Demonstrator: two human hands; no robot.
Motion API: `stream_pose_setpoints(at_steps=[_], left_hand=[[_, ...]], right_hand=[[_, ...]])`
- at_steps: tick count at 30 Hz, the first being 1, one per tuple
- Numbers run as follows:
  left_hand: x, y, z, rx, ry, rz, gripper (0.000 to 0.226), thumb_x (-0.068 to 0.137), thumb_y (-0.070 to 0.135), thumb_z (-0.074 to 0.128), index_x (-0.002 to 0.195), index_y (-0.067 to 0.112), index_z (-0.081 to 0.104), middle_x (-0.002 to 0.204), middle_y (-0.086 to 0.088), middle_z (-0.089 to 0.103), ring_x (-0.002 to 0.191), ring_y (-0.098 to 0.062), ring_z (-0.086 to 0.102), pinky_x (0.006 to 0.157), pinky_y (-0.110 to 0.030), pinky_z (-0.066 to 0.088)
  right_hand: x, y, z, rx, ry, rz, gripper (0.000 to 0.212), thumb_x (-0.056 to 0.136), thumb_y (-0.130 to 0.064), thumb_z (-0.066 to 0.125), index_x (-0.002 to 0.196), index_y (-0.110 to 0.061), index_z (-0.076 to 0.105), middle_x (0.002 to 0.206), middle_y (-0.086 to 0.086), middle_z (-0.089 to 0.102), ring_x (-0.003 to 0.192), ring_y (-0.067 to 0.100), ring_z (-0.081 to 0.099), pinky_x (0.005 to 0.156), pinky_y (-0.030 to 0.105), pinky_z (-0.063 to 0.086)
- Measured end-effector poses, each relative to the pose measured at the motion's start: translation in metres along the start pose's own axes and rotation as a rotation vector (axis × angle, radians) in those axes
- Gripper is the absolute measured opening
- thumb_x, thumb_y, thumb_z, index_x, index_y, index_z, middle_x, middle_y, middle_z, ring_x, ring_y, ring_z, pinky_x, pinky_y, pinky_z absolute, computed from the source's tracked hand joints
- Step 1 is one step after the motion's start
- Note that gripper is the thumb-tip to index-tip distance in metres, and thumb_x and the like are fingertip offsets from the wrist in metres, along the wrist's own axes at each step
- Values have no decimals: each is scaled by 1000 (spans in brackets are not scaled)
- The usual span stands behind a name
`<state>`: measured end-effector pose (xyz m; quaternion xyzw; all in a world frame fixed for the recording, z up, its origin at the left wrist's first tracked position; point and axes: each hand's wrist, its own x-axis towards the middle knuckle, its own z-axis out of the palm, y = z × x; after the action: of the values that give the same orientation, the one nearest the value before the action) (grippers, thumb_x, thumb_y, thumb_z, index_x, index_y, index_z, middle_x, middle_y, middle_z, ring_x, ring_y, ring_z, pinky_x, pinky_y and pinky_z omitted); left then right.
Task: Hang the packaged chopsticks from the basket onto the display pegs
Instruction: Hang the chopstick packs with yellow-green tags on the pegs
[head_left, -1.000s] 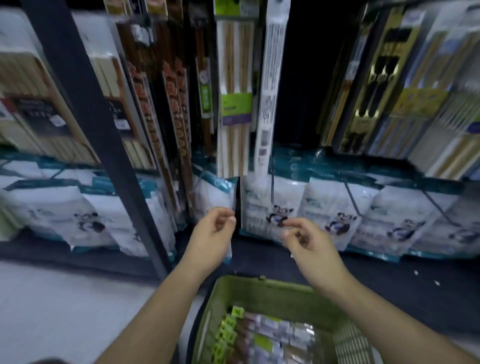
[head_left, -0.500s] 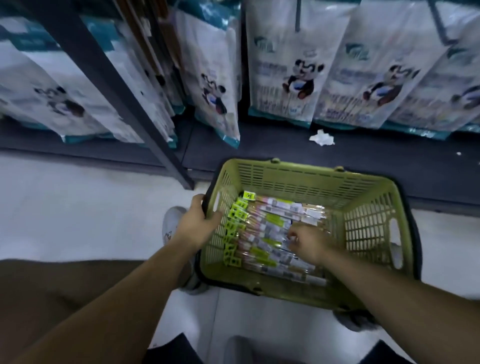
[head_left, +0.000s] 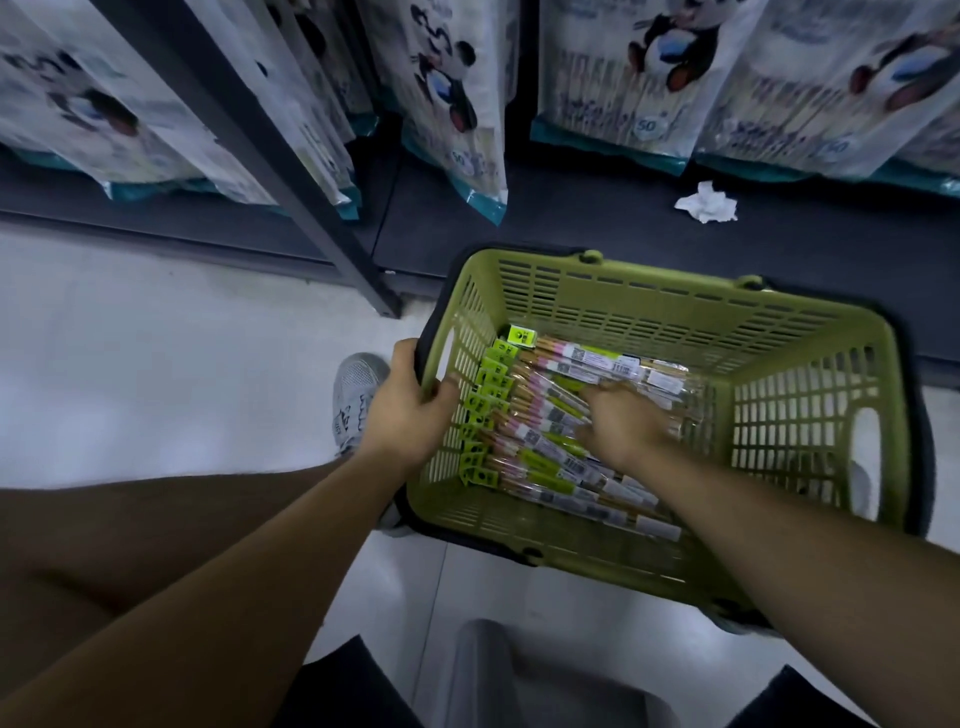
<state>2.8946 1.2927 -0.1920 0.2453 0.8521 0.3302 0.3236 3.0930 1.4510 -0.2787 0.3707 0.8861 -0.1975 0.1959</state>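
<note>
Inside the basket, packaged chopsticks just under the right hand, fingers spread; left hand fingers curled round rim.

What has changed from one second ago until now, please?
Both hands came down from above the basket. The left hand took hold of its left rim; the right hand went inside and now lies blurred, fingers stretched, over the chopstick packs. No pack is lifted. Basket and packs stayed in place.

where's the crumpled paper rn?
Head view, upper right: crumpled paper on the dark shelf base, beyond the green basket, under panda bags.
</note>
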Motion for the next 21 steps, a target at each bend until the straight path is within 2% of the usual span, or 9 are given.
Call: stream_pose_setpoints(at_steps=[2, 6, 9, 11, 13, 15, 18, 20, 21], left_hand=[[0, -2, 0, 1, 4, -3, 24, 99, 37, 59, 117, 41, 43, 84, 19, 67, 76, 14, 62, 47, -10, 41], [-1, -1, -2, 11, -2, 9, 32, 98, 36, 62, 124, 39, 43, 96, 24, 68, 84, 7, 66, 59, -7, 44], [-2, 7, -6, 171, 195, 278, 46, 95, 27, 65, 137, 20, 49, 121, -2, 59, 102, -18, 61, 86, -31, 50], [-4, 18, -4, 235, 248, 442, 28, 94, 29, 63, 121, 22, 59, 107, 2, 60, 88, -15, 60, 77, -28, 49], [-8, 31, 2, 135, 125, 357, 12, 97, 34, 60, 103, 27, 66, 87, 10, 66, 74, -7, 62, 67, -27, 52], [-9, 40, 10, 7, -55, 190, 14, 99, 40, 61, 100, 30, 70, 82, 9, 71, 72, -5, 65, 66, -29, 54], [-9, 52, 21, -142, -233, 73, 20, 99, 47, 61, 106, 31, 72, 93, 9, 75, 81, 2, 68, 72, -24, 51], [-9, 57, 24, -332, -261, -36, 25, 101, 42, 61, 116, 25, 70, 106, 4, 75, 98, -8, 71, 87, -32, 56], [-10, 59, 25, -420, -258, -102, 28, 103, 37, 60, 122, 19, 67, 112, -3, 74, 104, -16, 71, 94, -40, 57]], right_hand=[[-1, 1, -1, -14, 27, -17, 27, 95, -31, 62, 117, -17, 63, 108, 7, 64, 106, 29, 61, 70, 34, 44], [-6, 5, -11, 22, 41, -16, 21, 95, -32, 60, 108, -16, 65, 98, 6, 63, 95, 29, 62, 64, 32, 42], [-8, 8, -30, 134, 66, 29, 11, 94, -30, 62, 91, -20, 59, 83, 2, 58, 78, 26, 58, 59, 30, 38], [-10, 5, -47, 382, 60, 63, 21, 94, -27, 67, 76, -22, 56, 70, 2, 58, 64, 22, 57, 50, 28, 36], [-13, -4, -66, 660, 45, 44, 17, 93, -25, 71, 78, -18, 67, 67, 2, 64, 59, 15, 58, 47, 24, 38], [-19, -20, -83, 807, -29, -26, 13, 92, -27, 74, 91, -15, 76, 71, 0, 71, 61, 13, 62, 53, 21, 40], [-27, -46, -94, 853, -141, -125, 26, 92, -30, 73, 103, -7, 75, 95, 21, 73, 78, 28, 67, 70, 30, 41], [-33, -57, -100, 906, -169, -154, 30, 93, -33, 72, 99, -4, 73, 85, 27, 64, 71, 21, 55, 68, 33, 38], [-35, -62, -103, 913, -182, -164, 28, 94, -34, 71, 96, -5, 73, 77, 22, 59, 68, 17, 50, 65, 32, 36]])
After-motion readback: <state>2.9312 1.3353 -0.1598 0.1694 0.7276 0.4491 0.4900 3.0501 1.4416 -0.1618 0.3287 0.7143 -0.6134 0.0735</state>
